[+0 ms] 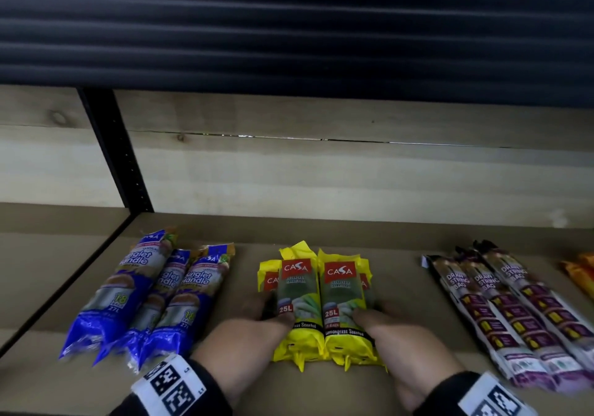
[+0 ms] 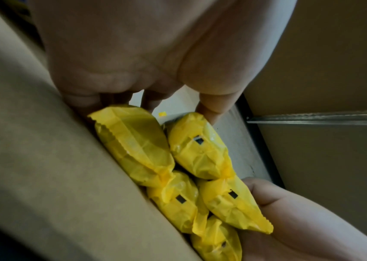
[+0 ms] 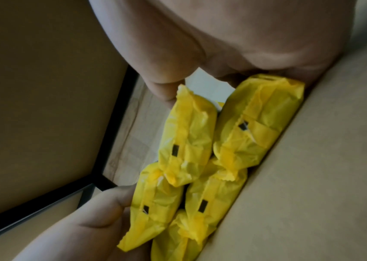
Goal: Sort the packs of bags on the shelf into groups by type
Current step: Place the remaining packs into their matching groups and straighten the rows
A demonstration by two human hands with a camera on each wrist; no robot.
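A stack of several yellow CASA bag packs [image 1: 321, 300] lies mid-shelf, two on top and others under them. My left hand [image 1: 273, 314] grips the stack's left side and my right hand [image 1: 369, 316] grips its right side, each with the thumb on a top pack. The left wrist view has the left hand [image 2: 151, 100] above the yellow packs [image 2: 178, 167], with the right hand [image 2: 289, 220] at the lower right. Seen from the right wrist, the right hand [image 3: 227, 77] curls over the yellow packs [image 3: 200, 159]. The left hand [image 3: 93, 220] holds the far side.
Three blue Singlet Handle packs [image 1: 144, 300] lie together on the left of the cardboard-lined shelf [image 1: 321, 229]. Several dark Draw String Bag packs [image 1: 514, 312] lie on the right, with orange packs [image 1: 581, 271] at the far right edge. A black upright post [image 1: 122, 165] stands at the back left.
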